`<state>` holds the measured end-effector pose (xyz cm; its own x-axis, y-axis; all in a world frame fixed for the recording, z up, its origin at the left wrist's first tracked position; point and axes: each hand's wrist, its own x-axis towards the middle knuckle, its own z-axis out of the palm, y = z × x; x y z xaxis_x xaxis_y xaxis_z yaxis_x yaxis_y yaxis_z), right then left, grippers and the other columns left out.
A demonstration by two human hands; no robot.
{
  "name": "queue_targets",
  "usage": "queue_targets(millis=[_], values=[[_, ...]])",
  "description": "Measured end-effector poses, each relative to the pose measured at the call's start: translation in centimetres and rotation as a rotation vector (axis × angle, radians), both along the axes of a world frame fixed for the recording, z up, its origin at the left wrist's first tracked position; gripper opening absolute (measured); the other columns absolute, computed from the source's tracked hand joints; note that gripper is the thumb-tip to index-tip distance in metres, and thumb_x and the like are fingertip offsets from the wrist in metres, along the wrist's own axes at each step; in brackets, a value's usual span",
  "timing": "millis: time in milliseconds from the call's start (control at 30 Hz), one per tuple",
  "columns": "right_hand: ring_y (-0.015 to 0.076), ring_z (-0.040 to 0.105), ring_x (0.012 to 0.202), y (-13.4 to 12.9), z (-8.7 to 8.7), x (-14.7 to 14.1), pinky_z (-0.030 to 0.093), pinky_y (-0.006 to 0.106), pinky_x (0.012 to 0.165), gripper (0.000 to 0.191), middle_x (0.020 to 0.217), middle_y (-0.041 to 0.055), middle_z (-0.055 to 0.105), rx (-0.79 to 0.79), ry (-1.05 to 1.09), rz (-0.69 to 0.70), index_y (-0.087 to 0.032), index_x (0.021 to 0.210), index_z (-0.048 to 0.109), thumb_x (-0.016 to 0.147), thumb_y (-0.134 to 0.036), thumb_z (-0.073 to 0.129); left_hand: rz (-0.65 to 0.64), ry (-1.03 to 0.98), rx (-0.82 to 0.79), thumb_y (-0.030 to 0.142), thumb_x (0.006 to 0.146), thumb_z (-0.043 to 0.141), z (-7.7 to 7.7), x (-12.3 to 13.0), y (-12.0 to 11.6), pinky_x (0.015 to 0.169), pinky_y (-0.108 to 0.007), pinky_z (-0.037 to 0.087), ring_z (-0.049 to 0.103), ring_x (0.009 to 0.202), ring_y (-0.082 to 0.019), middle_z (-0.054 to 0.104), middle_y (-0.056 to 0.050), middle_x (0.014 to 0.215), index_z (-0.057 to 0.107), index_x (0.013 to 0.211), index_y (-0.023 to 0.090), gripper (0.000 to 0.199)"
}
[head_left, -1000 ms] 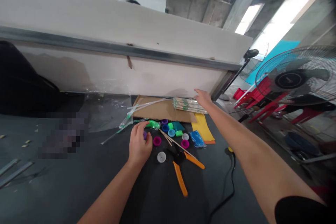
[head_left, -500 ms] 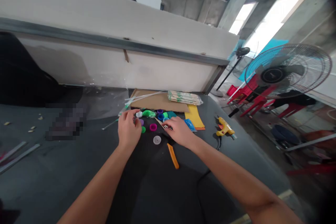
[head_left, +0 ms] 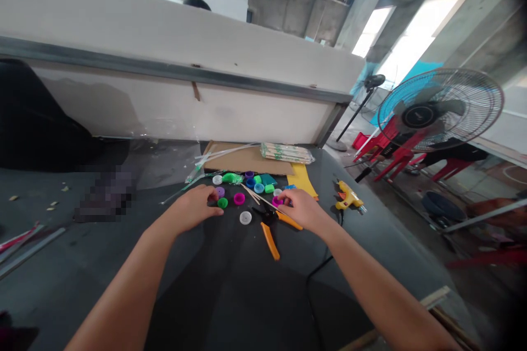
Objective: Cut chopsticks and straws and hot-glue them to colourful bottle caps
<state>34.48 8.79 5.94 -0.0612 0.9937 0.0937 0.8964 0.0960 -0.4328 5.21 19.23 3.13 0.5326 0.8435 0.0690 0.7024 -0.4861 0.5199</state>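
My left hand (head_left: 192, 208) rests palm down on the black table top (head_left: 230, 285), its fingertips beside a purple cap (head_left: 219, 191) and a green cap (head_left: 223, 203), with nothing visible in it. My right hand (head_left: 300, 208) lies over the end of thin wooden sticks (head_left: 257, 198), next to a magenta cap (head_left: 277, 201). Whether it grips them is hidden. Between my hands are another magenta cap (head_left: 239, 198), a white cap (head_left: 245, 218), and orange-handled pliers (head_left: 269, 228) just below my right fingers.
Blue caps, a green plastic elbow (head_left: 233, 177) and a teal block (head_left: 268, 179) lie ahead. Behind them are cardboard (head_left: 242, 158), a wrapped stick bundle (head_left: 287, 152) and yellow paper (head_left: 302, 181). A yellow glue gun (head_left: 349, 197) sits right; a partition wall (head_left: 164, 104) stands behind.
My left hand has slid left and my right hand right, apart from each other, uncovering the caps and the pliers. The view has tilted slightly.
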Motion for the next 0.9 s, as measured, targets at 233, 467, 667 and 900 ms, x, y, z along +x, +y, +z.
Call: queue_targets(millis=[233, 467, 667, 900], values=[[0.0170, 0.060, 0.070, -0.8, -0.8, 0.2, 0.039, 0.026, 0.060, 0.010, 0.076, 0.0033, 0.065, -0.023, 0.057, -0.051, -0.019, 0.084, 0.064, 0.083, -0.027, 0.060, -0.106, 0.195, 0.068, 0.035, 0.076, 0.061, -0.2, 1.8, -0.3, 0.086, -0.038, 0.044, 0.060, 0.097, -0.027, 0.058, -0.010, 0.111, 0.060, 0.116, 0.023, 0.042], [0.0161, 0.062, 0.075, -1.3, -1.4, -0.7, 0.045, 0.026, 0.065, 0.012, 0.083, 0.0028, 0.068, 0.047, 0.237, -0.024, -0.020, 0.092, 0.064, 0.086, -0.024, 0.054, -0.108, 0.200, 0.117, 0.029, 0.084, 0.045, -0.6, 2.6, 0.0, 0.086, -0.038, 0.045, 0.061, 0.093, -0.025, 0.063, -0.011, 0.103, 0.066, 0.104, 0.019, 0.031], [0.0156, 0.063, 0.073, -1.4, -1.4, -0.6, 0.049, 0.028, 0.069, 0.016, 0.084, 0.0024, 0.068, 0.094, 0.381, -0.050, -0.021, 0.096, 0.063, 0.089, -0.028, 0.051, 0.145, -0.246, -0.180, 0.034, 0.079, 0.053, 1.7, 3.3, -0.6, 0.071, -0.033, 0.050, 0.063, 0.075, -0.019, 0.067, -0.004, 0.087, 0.065, 0.102, 0.022, 0.029], [0.0247, 0.045, 0.128, -1.2, 0.9, -4.2, 0.034, 0.047, 0.108, 0.043, 0.136, 0.0122, 0.052, 0.383, 0.212, 0.076, -0.019, 0.135, 0.044, 0.097, -0.037, 0.036, 0.176, -1.129, -1.114, 0.016, 0.070, 0.062, 3.4, 11.4, -9.3, 0.070, -0.031, 0.055, 0.068, 0.071, -0.019, 0.071, -0.008, 0.078, 0.069, 0.087, 0.013, 0.019]])
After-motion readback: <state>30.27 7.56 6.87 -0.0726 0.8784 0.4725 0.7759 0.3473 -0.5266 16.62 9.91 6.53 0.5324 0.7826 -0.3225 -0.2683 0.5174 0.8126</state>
